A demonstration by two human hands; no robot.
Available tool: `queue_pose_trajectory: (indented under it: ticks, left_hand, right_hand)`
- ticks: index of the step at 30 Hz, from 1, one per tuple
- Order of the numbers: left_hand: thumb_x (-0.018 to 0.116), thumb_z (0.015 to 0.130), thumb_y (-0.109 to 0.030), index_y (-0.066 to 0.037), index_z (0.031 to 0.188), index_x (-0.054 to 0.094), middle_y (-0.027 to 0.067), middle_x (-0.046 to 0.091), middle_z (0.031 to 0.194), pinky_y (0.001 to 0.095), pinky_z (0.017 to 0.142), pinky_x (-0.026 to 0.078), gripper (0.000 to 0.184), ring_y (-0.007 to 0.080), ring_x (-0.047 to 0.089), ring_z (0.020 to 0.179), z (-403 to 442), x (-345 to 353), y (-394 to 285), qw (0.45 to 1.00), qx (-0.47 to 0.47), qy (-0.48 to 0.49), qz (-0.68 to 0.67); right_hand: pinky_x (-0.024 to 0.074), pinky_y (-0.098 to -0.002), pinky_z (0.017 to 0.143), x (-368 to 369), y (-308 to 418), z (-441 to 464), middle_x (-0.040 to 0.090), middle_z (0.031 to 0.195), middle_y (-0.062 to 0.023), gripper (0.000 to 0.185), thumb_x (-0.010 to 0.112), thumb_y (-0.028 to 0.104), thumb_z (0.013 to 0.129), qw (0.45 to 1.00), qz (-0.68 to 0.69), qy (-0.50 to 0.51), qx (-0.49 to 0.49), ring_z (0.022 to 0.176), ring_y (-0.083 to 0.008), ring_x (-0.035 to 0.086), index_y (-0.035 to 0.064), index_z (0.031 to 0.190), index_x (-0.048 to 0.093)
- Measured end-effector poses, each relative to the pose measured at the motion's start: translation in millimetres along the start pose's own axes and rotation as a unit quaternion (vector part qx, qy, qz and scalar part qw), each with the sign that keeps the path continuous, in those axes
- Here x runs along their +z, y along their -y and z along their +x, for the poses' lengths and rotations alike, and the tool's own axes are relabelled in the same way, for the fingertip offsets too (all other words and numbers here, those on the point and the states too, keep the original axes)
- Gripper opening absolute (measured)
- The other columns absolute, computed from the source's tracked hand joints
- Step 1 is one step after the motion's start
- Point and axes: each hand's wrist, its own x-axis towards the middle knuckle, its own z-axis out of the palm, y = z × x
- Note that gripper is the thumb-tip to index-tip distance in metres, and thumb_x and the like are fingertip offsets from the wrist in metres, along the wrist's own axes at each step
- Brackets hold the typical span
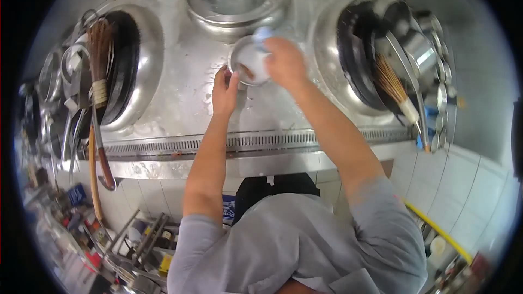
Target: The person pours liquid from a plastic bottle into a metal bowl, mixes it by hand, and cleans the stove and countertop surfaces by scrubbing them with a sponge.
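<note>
A small white bowl point(251, 57) with something brown at its bottom is held over the steel counter point(185, 76), just below a round steel basin point(199, 8) of water. My left hand point(225, 91) grips the bowl's lower left rim between thumb and fingers. At the bowl's right side is my right hand point(284, 62), blurred, with its fingers closed near a pale blue thing point(262, 35) at the upper rim. The blur hides exactly how those fingers hold it.
Woks sit in steel rings at left point(143, 65) and right point(327, 54). Bamboo brushes point(99, 49) point(393, 83), ladles and pots crowd both sides. A slotted drain point(261, 140) runs along the counter's front edge. Shelves with bottles stand below left.
</note>
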Motion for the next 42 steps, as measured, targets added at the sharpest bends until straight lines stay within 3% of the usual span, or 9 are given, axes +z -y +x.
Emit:
queue_pose_trajectory:
  ticks: [2,5,9,13,18,22,24,33,42]
  left_hand:
    - [0.062,0.100,-0.035,0.004,0.111,0.065,0.0186,0.070,0.107,0.0396,0.089,0.053,0.040,0.0274,0.069,0.101,-4,19,5,0.993,-0.005,0.008,0.114]
    - [0.060,0.099,-0.022,0.006,0.100,0.065,0.0142,0.068,0.076,0.0364,0.057,0.057,0.029,0.0228,0.070,0.059,-31,34,-37,0.997,-0.066,0.040,0.008]
    - [0.058,0.095,-0.018,0.008,0.092,0.061,0.0211,0.070,0.073,0.0392,0.057,0.059,0.026,0.0274,0.073,0.061,-45,53,14,0.990,-0.079,0.114,-0.010]
    - [0.059,0.095,-0.016,0.009,0.094,0.061,0.0218,0.071,0.075,0.0400,0.060,0.060,0.026,0.0286,0.072,0.060,-78,80,24,0.992,-0.074,0.100,0.036]
    - [0.061,0.097,-0.012,0.007,0.099,0.061,0.0181,0.069,0.097,0.0397,0.068,0.064,0.018,0.0240,0.071,0.078,-110,96,-25,0.960,-0.187,0.105,-0.178]
    - [0.066,0.099,-0.015,0.004,0.109,0.064,0.0127,0.070,0.110,0.0362,0.085,0.061,0.022,0.0203,0.070,0.090,-108,88,-6,0.966,-0.097,0.095,-0.220]
    - [0.068,0.098,-0.022,0.000,0.120,0.066,0.0139,0.071,0.124,0.0380,0.091,0.056,0.031,0.0242,0.070,0.106,-128,47,-4,0.998,-0.033,0.052,0.020]
    - [0.073,0.091,-0.034,-0.003,0.138,0.055,0.0230,0.043,0.157,0.0508,0.119,0.035,0.059,0.0461,0.041,0.143,-74,-114,66,0.916,0.061,-0.143,0.370]
    - [0.054,0.102,-0.046,-0.015,0.159,0.039,0.0120,0.029,0.169,0.0515,0.128,0.020,0.067,0.0339,0.026,0.156,-2,-119,70,0.875,0.105,-0.133,0.454]
  right_hand:
    - [0.0549,-0.0440,0.098,3,35,4,0.069,0.126,-0.0157,0.034,0.073,0.014,0.084,0.965,-0.120,0.223,0.064,0.118,-0.0325,0.065,0.0103,0.117,0.073]
    - [0.0540,-0.0430,0.101,49,-1,-33,0.064,0.135,-0.0150,0.035,0.069,0.021,0.090,0.925,-0.199,0.303,0.110,0.124,-0.0331,0.061,0.0094,0.123,0.074]
    - [0.0515,-0.0416,0.106,62,-16,-63,0.060,0.141,-0.0151,0.040,0.060,0.026,0.098,0.851,-0.255,0.421,0.181,0.136,-0.0364,0.053,0.0064,0.130,0.071]
    - [0.0535,-0.0465,0.100,55,-48,-115,0.071,0.123,-0.0208,0.033,0.066,0.028,0.092,0.908,-0.251,0.293,0.165,0.116,-0.0358,0.067,0.0035,0.111,0.077]
    - [0.0578,-0.0434,0.092,1,-76,-92,0.076,0.101,-0.0201,0.029,0.072,0.023,0.080,0.884,-0.139,0.437,0.093,0.099,-0.0381,0.073,0.0049,0.101,0.079]
    - [0.0572,-0.0376,0.080,-73,-76,-72,0.076,0.095,-0.0158,0.019,0.075,0.015,0.079,0.953,0.121,0.206,0.188,0.083,-0.0281,0.073,0.0024,0.093,0.074]
    - [0.0556,-0.0339,0.076,-97,-75,-51,0.073,0.089,-0.0094,0.020,0.073,0.006,0.081,0.903,0.320,0.133,0.253,0.079,-0.0189,0.070,0.0030,0.101,0.071]
    - [0.0507,-0.0424,0.088,59,-61,69,0.071,0.096,-0.0115,0.032,0.073,0.006,0.079,0.999,-0.023,-0.024,-0.024,0.094,-0.0290,0.067,0.0065,0.111,0.069]
    - [0.0431,-0.0472,0.110,154,35,95,0.063,0.134,-0.0058,0.027,0.059,0.011,0.091,0.900,-0.199,0.135,-0.363,0.126,-0.0292,0.056,0.0056,0.113,0.072]
